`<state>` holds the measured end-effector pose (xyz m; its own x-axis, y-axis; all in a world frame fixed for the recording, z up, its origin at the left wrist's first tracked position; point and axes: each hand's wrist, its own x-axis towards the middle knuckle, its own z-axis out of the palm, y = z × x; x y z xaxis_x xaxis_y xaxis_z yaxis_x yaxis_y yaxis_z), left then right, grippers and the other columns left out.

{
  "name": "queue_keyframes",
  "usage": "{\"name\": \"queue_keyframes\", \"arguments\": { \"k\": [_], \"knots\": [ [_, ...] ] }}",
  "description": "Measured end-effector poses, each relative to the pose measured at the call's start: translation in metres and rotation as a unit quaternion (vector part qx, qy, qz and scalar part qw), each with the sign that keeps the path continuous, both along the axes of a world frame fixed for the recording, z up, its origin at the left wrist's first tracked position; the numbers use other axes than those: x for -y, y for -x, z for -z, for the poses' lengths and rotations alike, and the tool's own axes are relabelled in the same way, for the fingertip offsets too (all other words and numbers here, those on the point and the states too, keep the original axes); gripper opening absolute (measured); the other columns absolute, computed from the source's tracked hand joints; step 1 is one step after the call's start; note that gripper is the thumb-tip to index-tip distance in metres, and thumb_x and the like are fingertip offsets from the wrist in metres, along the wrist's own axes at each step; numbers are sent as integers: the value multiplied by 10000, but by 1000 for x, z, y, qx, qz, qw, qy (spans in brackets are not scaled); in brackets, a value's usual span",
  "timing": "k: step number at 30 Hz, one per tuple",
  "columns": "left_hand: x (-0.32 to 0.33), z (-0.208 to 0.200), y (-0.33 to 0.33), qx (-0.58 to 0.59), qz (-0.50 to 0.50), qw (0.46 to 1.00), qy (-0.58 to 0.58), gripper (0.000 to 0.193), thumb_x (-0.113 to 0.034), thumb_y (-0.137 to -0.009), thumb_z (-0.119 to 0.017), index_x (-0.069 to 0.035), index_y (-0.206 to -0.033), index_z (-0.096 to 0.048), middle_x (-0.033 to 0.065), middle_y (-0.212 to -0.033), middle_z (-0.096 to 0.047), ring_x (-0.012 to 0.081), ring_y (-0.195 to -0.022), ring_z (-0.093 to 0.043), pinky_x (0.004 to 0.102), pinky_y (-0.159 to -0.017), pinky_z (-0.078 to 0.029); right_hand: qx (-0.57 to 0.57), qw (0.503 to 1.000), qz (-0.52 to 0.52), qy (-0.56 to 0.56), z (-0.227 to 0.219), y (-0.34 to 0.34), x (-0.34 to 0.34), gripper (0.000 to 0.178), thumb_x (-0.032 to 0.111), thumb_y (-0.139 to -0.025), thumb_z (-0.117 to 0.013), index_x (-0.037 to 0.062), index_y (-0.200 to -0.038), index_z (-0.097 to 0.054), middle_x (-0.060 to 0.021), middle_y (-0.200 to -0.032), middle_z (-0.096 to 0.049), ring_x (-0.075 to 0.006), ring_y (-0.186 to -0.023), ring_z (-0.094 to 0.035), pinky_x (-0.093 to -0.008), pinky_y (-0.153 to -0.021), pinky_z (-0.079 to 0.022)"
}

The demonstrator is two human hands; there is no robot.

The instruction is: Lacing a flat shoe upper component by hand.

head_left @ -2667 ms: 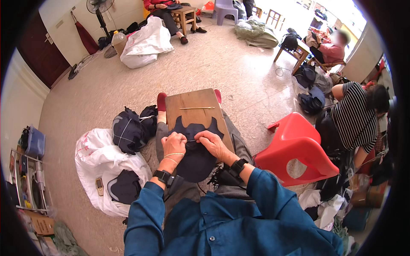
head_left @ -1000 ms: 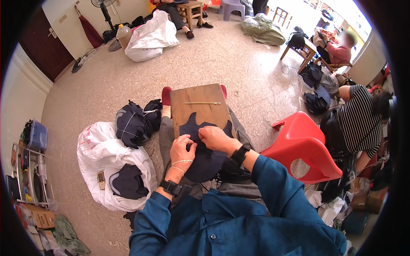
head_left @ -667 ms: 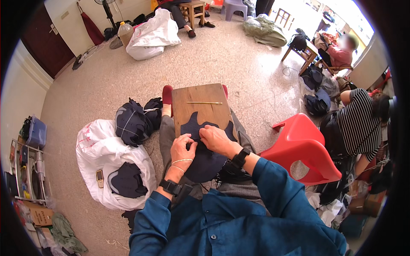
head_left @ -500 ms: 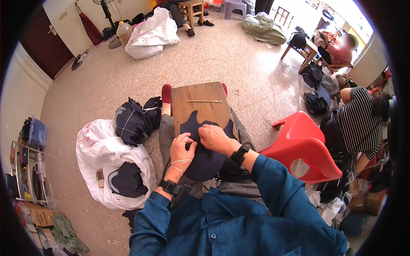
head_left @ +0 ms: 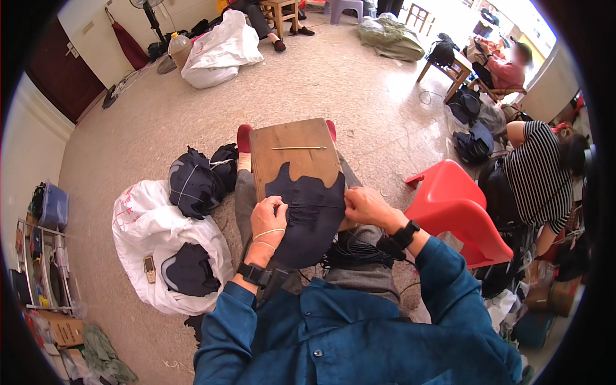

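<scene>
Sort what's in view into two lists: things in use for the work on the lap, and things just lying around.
In use:
- left hand and right hand, each pinching an edge of the dark fabric piece
- wooden board under the fabric
- thin stick lying on the board

Lying about:
- white sack with a phone on it
- dark tied bundles
- red plastic stool

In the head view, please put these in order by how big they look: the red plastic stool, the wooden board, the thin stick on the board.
1. red plastic stool
2. wooden board, looking only slightly smaller and partly covered by dark cloth, so unsure
3. thin stick
</scene>
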<state>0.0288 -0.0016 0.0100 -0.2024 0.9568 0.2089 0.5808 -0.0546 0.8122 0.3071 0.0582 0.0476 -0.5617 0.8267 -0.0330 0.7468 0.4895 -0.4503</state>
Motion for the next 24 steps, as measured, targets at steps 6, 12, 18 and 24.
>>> {"name": "queue_keyframes", "arguments": {
  "k": [6, 12, 18, 24],
  "knots": [
    [-3, -5, -13, 7, 12, 1000, 12, 116, -102, -819, -753, -25, -800, -668, 144, -868, -693, 329, -811, -657, 409, -749, -518, -100, 990, 49, 82, -8, -8, 14, 109, 124, -758, -629, 18, -747, -651, -194, -743, -669, -385, -735, -671, -459, -674, -528],
    [-7, 2, -9, -53, 24, 997, -43, 118, -87, -827, -763, 2, -803, -690, 109, -795, -638, 217, -673, -664, 341, -667, -537, -256, 947, 87, 174, 4, 18, 22, 148, 129, -819, -642, -14, -782, -650, -120, -698, -664, -228, -633, -653, -375, -603, -508],
    [-4, -15, -7, -118, -13, 991, -60, 415, -89, -811, -755, -28, -1190, -599, 153, -1178, -592, 339, -1056, -612, 438, -962, -485, -408, 856, 189, 253, 15, 21, 29, 106, 101, -913, -624, 10, -860, -615, -15, -714, -625, -91, -636, -618, -254, -563, -495],
    [-2, -47, -37, -185, 90, 964, -171, 208, -80, -813, -724, -69, -1014, -669, 106, -1117, -646, 309, -1095, -594, 477, -1019, -397, -470, 817, 234, 238, 34, 34, 34, 57, 47, -951, -622, 11, -934, -581, -25, -778, -637, -89, -700, -673, -238, -612, -568]
  ]
}}
